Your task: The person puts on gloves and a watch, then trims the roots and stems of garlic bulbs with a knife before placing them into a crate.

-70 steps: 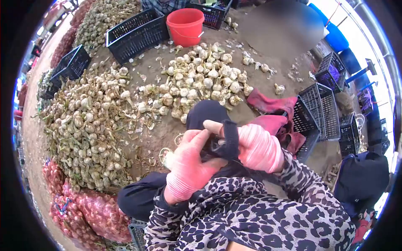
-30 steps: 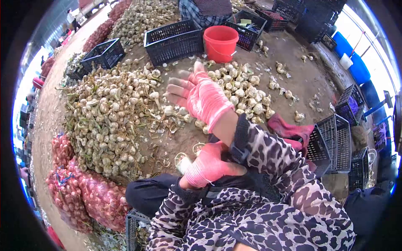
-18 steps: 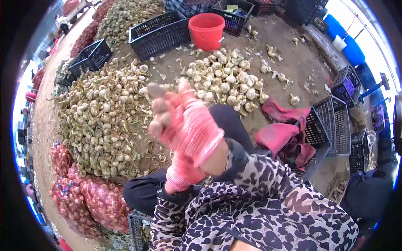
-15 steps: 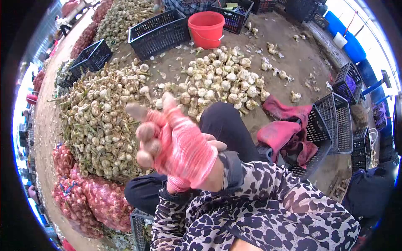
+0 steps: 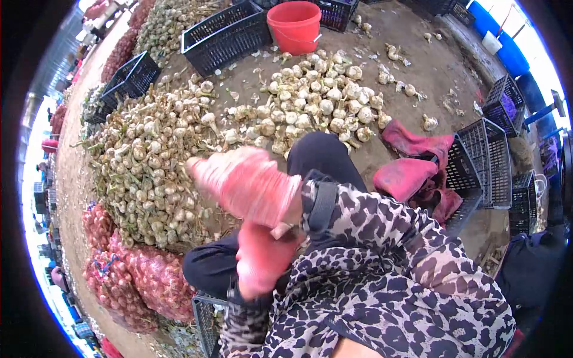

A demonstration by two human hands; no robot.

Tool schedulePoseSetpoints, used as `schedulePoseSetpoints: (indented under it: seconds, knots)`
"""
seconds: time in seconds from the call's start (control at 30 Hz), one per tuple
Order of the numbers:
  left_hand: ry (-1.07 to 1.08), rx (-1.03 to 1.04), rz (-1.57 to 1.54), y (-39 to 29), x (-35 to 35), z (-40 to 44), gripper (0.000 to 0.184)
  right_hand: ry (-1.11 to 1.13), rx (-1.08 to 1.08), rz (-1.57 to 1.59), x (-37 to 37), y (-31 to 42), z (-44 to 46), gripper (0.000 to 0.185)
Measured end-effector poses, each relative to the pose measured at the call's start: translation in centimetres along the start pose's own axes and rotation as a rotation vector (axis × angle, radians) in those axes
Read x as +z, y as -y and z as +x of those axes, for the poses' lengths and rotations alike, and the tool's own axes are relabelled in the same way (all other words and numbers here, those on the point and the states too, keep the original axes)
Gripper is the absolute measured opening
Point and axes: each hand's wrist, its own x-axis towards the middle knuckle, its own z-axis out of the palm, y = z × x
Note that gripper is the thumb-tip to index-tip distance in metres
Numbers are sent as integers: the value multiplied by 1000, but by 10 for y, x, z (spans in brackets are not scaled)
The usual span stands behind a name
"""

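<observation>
Both my hands wear pink striped gloves, and bare fingertips showed in the earlier frame. My right hand point(image 5: 242, 185) is held out in front of my lap, pointing left, with its fingers smeared by motion. Just below its wrist is my left hand point(image 5: 262, 256), closed, one pale fingertip at the cuff point(image 5: 289, 216) of the right glove. Its other fingers are mostly hidden. Beyond my hands lies a pile of garlic bulbs point(image 5: 325, 101) on the ground. A larger heap of garlic with stalks point(image 5: 149, 173) is on the left.
A red bucket point(image 5: 295, 30) and a black crate point(image 5: 227, 39) stand behind the piles. Pink cloths point(image 5: 412, 176) hang over a crate at right, beside another black crate point(image 5: 486, 161). Full red mesh sacks point(image 5: 152, 280) lie at lower left. My bent knee point(image 5: 328, 155) borders the nearer pile.
My right hand has turned over, and its raised fingers have swung down and left. My left hand has come out further into view below the right wrist. The camera view has shifted slightly.
</observation>
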Motion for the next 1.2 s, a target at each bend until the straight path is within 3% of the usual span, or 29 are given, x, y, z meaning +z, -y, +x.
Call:
schedulePoseSetpoints:
  seconds: [0.07, 0.13, 0.2, 0.23, 0.27, 0.3, 0.57, 0.63, 0.67, 0.73, 0.77, 0.87, 0.93, 1.03, 1.1, 1.13, 1.17, 1.2]
  knots:
    - [-383, 356, 94, -11, -4, -11, 26, 163, 230, -3, 3, -20, 5, 14]
    - [-505, 628, 201, -25, 7, -13, 24, 222, 286, -32, 24, -36, 7, 11]
    - [-353, 599, 317, -38, 14, -2, 30, 276, 365, -237, 35, -33, 6, 11]
    - [-321, 600, 401, -30, 21, 8, 29, 445, 412, -177, 31, -34, 9, 9]
    - [-345, 593, 453, -28, 26, 10, 30, 613, 461, -119, 27, -36, 11, 21]
    - [-338, 588, 503, -29, 27, 11, 30, 672, 531, -123, 33, -42, 10, 23]
    - [-297, 491, 658, -19, 28, 19, 32, 527, 461, -92, 66, -55, -15, 17]
    - [-198, 479, 96, -10, 18, 30, 23, 465, 434, -102, 71, -52, -19, 13]
    - [22, 48, -263, -9, 12, 22, 18, 468, 412, -113, 75, -50, -20, 13]
    - [237, -291, -659, -13, 1, 20, 20, 479, 370, -135, 78, -47, -25, 13]
    - [410, -333, -958, 4, 1, 21, 28, 484, 366, -133, 80, -47, -24, 13]
    - [462, -326, -1055, -1, 12, 7, 40, 652, 471, -10, 86, -55, -9, 20]
    - [587, -309, -1069, -8, 16, 1, 53, 620, 511, 67, 85, -52, -6, 20]
    - [620, -249, -1162, -27, 11, -5, 52, 223, 580, 595, 58, -41, -8, 24]
    - [548, -196, -888, -38, 6, -12, 43, -45, 850, 1611, 33, -30, 1, 20]
    - [532, -190, -902, -32, 4, -14, 43, -210, 786, 1840, 17, -30, 8, 20]
    - [499, 39, -562, -20, 1, -15, 43, -253, 655, 1933, 4, -37, 10, 21]
    - [442, 245, -210, -13, -2, -17, 43, -378, 682, 1904, -14, -33, 13, 21]
